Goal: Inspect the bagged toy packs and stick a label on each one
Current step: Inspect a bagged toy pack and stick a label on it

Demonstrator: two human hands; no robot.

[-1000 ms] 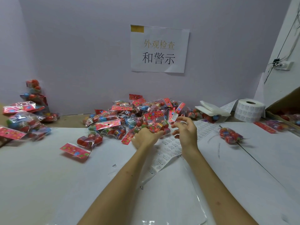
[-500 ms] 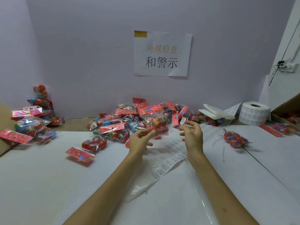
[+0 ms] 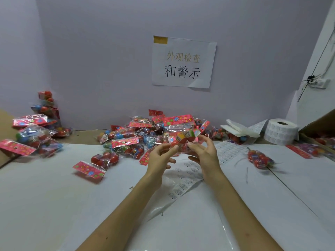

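Above the pile (image 3: 137, 140), you've raised one toy pack (image 3: 178, 132) off it: left hand (image 3: 159, 158) pinches its bottom, right hand (image 3: 204, 154) pinches the label (image 3: 197, 133) (small, blurred) beside its edge, so sticking comes next.

Wall sign (image 3: 183, 62): "外观检查 和警示"

Paper sign (image 3: 184, 62) on lilac wall (image 3: 99, 60) (Chinese characters), wall socket (image 3: 319, 83) with cables, cardboard box (image 3: 320, 122) at right
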